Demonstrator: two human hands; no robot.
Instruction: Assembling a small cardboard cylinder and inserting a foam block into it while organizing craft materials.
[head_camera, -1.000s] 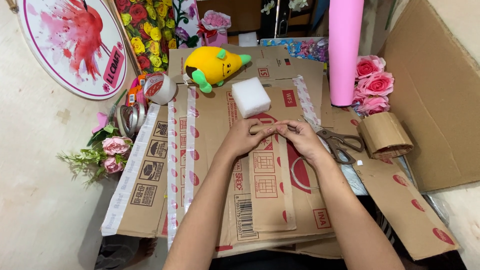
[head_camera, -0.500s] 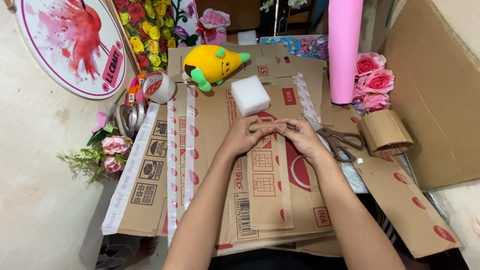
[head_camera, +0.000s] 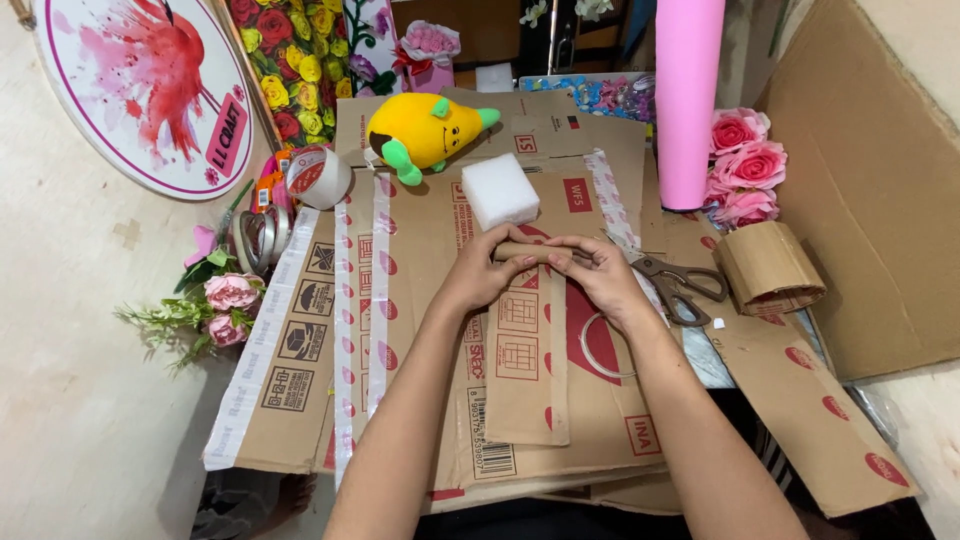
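Hands are met at the far end of a long cardboard strip (head_camera: 527, 350), which is laid lengthwise on the flattened boxes (head_camera: 420, 330). Its rolled end is pinched by the left hand (head_camera: 485, 275) and the right hand (head_camera: 598, 280), fingers curled tight around it. A white foam block (head_camera: 499, 190) is sat just beyond, scissors (head_camera: 675, 285) just right of the right hand.

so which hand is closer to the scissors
Right. The right hand lies just beside the scissors, nearly touching the blades; the left hand is further off, across the cardboard strip.
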